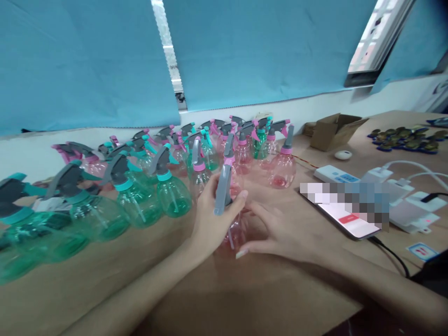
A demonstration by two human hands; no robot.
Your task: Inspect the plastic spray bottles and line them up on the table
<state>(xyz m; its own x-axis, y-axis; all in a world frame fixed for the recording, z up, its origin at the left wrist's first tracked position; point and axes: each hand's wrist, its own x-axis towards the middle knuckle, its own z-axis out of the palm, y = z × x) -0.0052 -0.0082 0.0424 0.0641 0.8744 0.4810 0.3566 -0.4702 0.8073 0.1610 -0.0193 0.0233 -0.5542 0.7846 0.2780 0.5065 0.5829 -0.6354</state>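
Note:
A clear pink spray bottle (231, 240) with a grey spray head stands upright on the table in front of me. My left hand (212, 212) is closed around its neck, just under the grey head. Curved about the right side of the same bottle, my right hand (275, 231) touches its body with fingers and thumb. The collar is hidden behind my left fingers. Just behind are more pink bottles (201, 179), and a green spray bottle (173, 196) stands to the left of my left hand.
Rows of green and pink spray bottles fill the left and back. On the right lie a phone (345, 214), a power strip (336, 175) with white chargers and cables, and a white computer mouse (343, 155). Farther back are an open cardboard box (327, 135) and a pile of small gold-and-blue items (408, 140).

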